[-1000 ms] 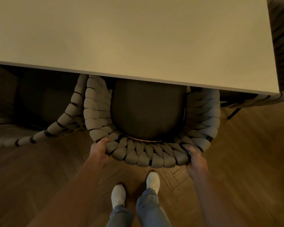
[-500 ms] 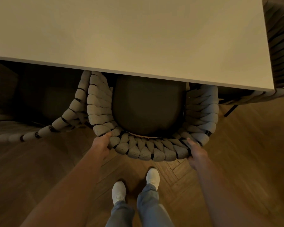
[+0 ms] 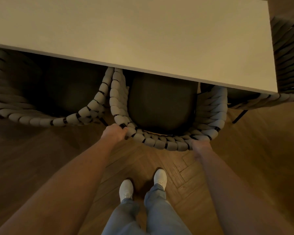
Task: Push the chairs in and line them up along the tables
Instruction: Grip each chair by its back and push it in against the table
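A chair with a thick grey rope-woven back (image 3: pixel 166 144) and a dark seat cushion sits partly under the pale table (image 3: pixel 143 36). My left hand (image 3: pixel 115 133) is closed on the left rear curve of its backrest. My right hand (image 3: pixel 199 147) lies against the right rear of the backrest, blurred; its fingers rest on the rope rim. The front of the seat is hidden beneath the tabletop. A second, matching chair (image 3: pixel 46 120) stands to the left, its armrest touching this one's.
A third woven chair (image 3: pixel 288 53) stands at the table's right end, past the corner. A thin dark chair leg (image 3: pixel 239 117) shows at the right. Herringbone wood floor (image 3: pixel 261 158) lies all around, and my feet in white shoes (image 3: pixel 126 189) stand just behind the chair.
The chair has slid further under the table, so less of the seat shows. Both hands went forward with the backrest, and the view shifted right.
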